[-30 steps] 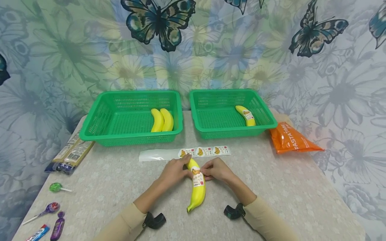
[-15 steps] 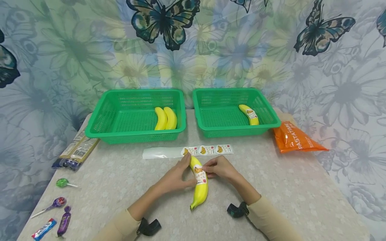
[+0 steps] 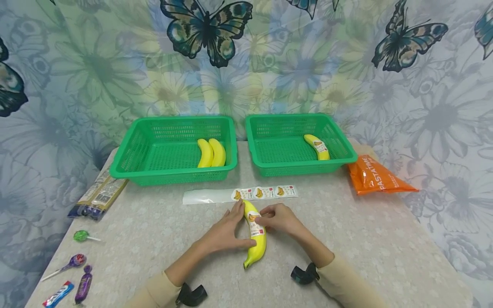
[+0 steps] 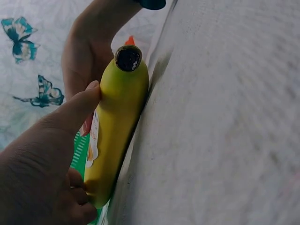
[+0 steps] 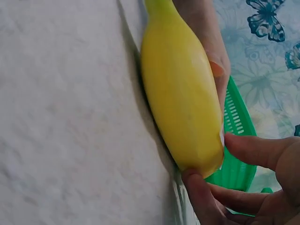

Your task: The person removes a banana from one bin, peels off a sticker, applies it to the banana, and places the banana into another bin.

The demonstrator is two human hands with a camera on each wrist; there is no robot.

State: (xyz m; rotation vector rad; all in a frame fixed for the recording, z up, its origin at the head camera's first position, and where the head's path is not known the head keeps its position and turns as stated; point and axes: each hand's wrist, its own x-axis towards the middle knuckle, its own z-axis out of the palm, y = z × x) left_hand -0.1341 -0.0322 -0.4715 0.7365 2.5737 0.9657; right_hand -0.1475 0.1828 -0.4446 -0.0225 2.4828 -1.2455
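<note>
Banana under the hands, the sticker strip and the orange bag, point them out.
banana (image 3: 256, 250), head view, bare yellow lower half.
sticker strip (image 3: 265, 192), head view, middle printed sticker.
orange bag (image 3: 375, 177), head view, centre of its face.

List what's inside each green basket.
Left basket holds two bare bananas lying side by side at its right end. Right basket holds one labelled banana near its right wall. The near walls hide a strip of each floor.
</note>
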